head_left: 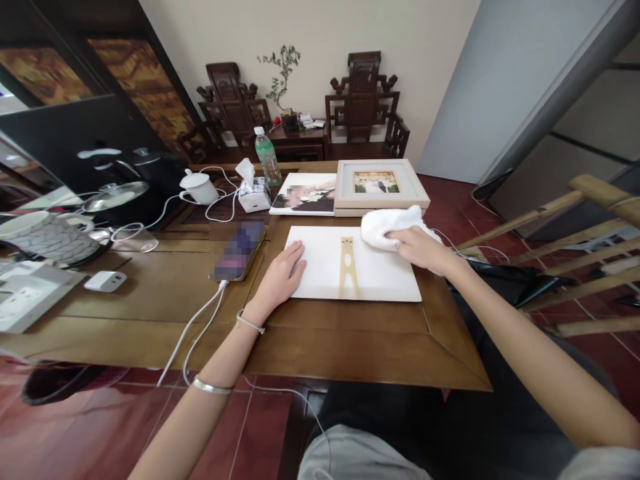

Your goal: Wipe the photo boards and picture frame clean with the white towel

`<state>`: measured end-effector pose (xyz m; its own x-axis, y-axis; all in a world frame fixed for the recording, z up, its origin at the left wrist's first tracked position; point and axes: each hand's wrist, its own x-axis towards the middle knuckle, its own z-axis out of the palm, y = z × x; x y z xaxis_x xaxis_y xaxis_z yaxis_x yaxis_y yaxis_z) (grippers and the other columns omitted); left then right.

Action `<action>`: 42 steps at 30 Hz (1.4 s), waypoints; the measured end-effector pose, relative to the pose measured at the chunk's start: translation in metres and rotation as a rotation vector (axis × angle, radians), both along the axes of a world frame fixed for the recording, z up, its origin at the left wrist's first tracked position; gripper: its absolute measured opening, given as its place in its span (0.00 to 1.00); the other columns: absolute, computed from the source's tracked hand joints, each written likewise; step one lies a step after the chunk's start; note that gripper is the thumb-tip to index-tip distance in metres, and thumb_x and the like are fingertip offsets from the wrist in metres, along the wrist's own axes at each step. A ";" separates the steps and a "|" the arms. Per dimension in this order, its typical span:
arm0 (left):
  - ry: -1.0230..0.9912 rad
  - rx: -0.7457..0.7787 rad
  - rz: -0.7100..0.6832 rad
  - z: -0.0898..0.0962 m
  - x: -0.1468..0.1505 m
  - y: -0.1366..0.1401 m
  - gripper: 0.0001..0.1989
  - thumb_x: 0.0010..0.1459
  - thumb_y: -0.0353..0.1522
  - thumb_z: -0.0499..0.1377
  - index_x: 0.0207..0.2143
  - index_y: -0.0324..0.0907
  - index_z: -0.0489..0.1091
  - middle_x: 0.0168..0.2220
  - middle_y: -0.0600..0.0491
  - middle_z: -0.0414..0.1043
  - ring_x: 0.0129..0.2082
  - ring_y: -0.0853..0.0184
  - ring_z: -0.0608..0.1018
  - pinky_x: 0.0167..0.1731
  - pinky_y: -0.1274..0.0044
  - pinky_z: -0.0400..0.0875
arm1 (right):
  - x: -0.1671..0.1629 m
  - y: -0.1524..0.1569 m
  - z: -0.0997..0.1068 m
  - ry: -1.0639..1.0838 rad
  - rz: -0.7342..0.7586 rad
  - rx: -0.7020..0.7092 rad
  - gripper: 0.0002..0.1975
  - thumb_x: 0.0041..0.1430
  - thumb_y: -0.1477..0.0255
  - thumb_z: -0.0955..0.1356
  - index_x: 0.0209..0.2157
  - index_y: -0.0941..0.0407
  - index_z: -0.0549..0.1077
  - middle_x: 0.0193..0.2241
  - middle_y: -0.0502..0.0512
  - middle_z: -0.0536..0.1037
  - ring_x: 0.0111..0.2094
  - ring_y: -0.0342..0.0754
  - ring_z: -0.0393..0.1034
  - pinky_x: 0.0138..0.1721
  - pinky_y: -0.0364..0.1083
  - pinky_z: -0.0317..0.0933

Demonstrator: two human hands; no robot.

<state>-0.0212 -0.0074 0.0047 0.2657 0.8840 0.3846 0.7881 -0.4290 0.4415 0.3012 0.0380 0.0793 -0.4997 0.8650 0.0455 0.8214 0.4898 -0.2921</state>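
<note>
White cloth (387,225) sits bunched on the far right corner of the face-down frame back (355,272), mid-table, with the right hand (423,248) closed over it and pressing down. The left hand (281,275) lies flat and open on the frame's left edge, pinning it. Risk, I'd say: a hard sweep could snag the wooden stand strut (348,267), or shove the frame into the phone (239,251) just beside it.

A white board (370,270), face down with its wooden stand showing, is pinned flat on the worktop (150,293) by the left hand (281,273) at its nine o'clock edge. A white cloth (387,225) is pressed onto its one o'clock corner by the right hand (423,248). A framed photo (381,183) is seen at twelve o'clock, just beyond.
</note>
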 end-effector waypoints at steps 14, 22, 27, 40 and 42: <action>0.013 -0.005 -0.003 -0.001 0.000 0.001 0.22 0.64 0.37 0.47 0.55 0.33 0.64 0.60 0.39 0.61 0.61 0.56 0.62 0.61 0.62 0.55 | -0.004 -0.153 -0.020 -0.052 0.248 0.019 0.22 0.41 0.86 0.59 0.32 0.55 0.76 0.61 0.56 0.60 0.65 0.56 0.43 0.62 0.68 0.36; 0.012 -0.008 -0.005 0.000 0.000 0.001 0.22 0.64 0.38 0.47 0.55 0.36 0.64 0.60 0.41 0.61 0.61 0.56 0.62 0.61 0.62 0.56 | -0.002 -0.074 0.000 -0.029 0.162 -0.047 0.26 0.46 0.83 0.58 0.43 0.53 0.75 0.50 0.53 0.74 0.54 0.56 0.64 0.56 0.59 0.54; -0.014 -0.022 -0.004 0.000 -0.001 0.001 0.22 0.63 0.38 0.47 0.55 0.36 0.64 0.60 0.42 0.61 0.62 0.56 0.61 0.61 0.62 0.55 | -0.005 -0.001 0.001 0.029 0.093 -0.076 0.25 0.47 0.82 0.58 0.45 0.56 0.75 0.44 0.56 0.78 0.46 0.55 0.69 0.46 0.50 0.60; -0.021 -0.028 0.001 0.000 -0.001 0.000 0.22 0.63 0.38 0.48 0.54 0.36 0.65 0.60 0.42 0.62 0.61 0.57 0.62 0.61 0.62 0.55 | -0.019 0.026 0.003 0.077 0.070 -0.067 0.24 0.46 0.82 0.57 0.42 0.57 0.76 0.43 0.57 0.78 0.44 0.53 0.69 0.44 0.48 0.59; -0.017 -0.026 0.001 0.000 -0.001 0.000 0.22 0.63 0.38 0.48 0.54 0.36 0.65 0.60 0.43 0.62 0.62 0.57 0.62 0.61 0.62 0.55 | -0.018 -0.003 -0.005 0.050 0.093 -0.028 0.25 0.46 0.83 0.57 0.43 0.57 0.75 0.45 0.57 0.77 0.46 0.54 0.69 0.48 0.51 0.59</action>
